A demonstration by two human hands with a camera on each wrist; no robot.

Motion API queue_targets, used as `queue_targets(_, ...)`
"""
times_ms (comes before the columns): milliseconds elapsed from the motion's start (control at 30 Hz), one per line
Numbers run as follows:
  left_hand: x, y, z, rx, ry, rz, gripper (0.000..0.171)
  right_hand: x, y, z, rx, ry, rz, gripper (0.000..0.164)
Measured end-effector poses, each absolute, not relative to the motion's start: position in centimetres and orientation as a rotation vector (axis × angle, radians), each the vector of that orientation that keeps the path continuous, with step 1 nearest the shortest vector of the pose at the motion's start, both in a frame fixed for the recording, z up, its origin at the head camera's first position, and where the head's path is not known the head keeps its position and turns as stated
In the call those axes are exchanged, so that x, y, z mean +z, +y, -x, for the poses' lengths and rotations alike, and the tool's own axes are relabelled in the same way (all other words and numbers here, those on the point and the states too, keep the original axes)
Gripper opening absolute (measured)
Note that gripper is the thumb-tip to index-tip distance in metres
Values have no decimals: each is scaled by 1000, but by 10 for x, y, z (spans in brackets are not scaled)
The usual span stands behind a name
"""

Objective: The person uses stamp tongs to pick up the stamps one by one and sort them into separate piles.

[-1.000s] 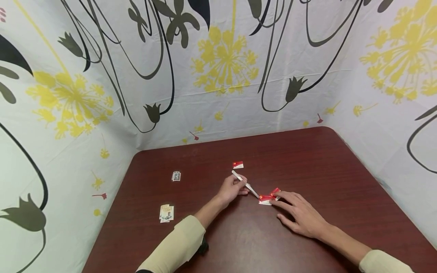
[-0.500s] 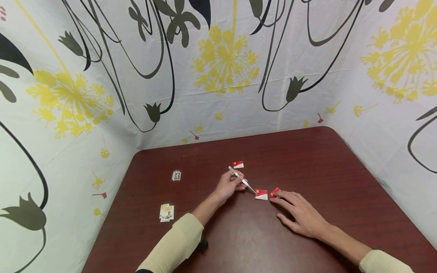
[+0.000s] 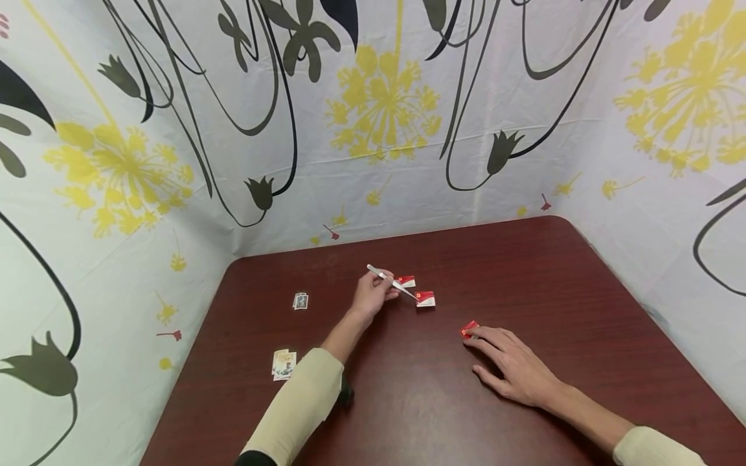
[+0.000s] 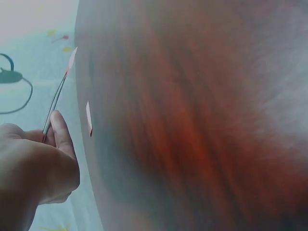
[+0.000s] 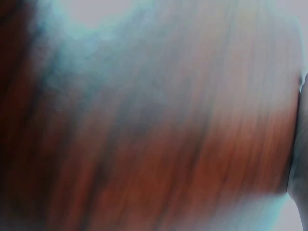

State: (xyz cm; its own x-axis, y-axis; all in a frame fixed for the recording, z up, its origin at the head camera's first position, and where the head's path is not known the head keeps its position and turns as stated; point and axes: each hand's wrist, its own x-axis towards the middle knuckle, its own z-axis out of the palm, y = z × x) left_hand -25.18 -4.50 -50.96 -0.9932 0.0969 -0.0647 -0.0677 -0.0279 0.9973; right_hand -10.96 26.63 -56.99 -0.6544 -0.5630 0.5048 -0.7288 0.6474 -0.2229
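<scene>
My left hand (image 3: 374,294) pinches a pair of metal tweezers (image 3: 381,274) between thumb and fingers. At their tips is a small red-and-white stamp (image 3: 425,299), raised over the table with a shadow under it. The left wrist view shows the tweezers (image 4: 57,101) with the stamp (image 4: 72,58) edge-on at their end. A similar stamp (image 3: 406,281) lies on the table just behind. My right hand (image 3: 515,366) rests with fingers spread, its fingertips on another red stamp (image 3: 468,329), which they partly cover. The right wrist view catches only the hand's edge (image 5: 301,154).
On the left of the dark red wooden table (image 3: 524,272) lie a small pile of dark, white-edged stamps (image 3: 300,301) and a pile of pale yellowish ones (image 3: 284,365). A flower-patterned cloth (image 3: 373,194) hangs around the table's far edge and sides.
My left hand has drawn the stamp in the tweezers away from the one under my right fingertips, moving it back and left toward the far stamp. The right hand has stayed in place.
</scene>
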Motion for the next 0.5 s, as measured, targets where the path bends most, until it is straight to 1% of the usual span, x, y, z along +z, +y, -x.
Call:
queue_targets(133,-505,-47,261,2170,2147,-2,25,-570,267,110,590,-2463,-1025,52)
queue_targets(500,-495,-55,280,2117,2287,90,20,-571,266,111,595,-2406,-1047,51)
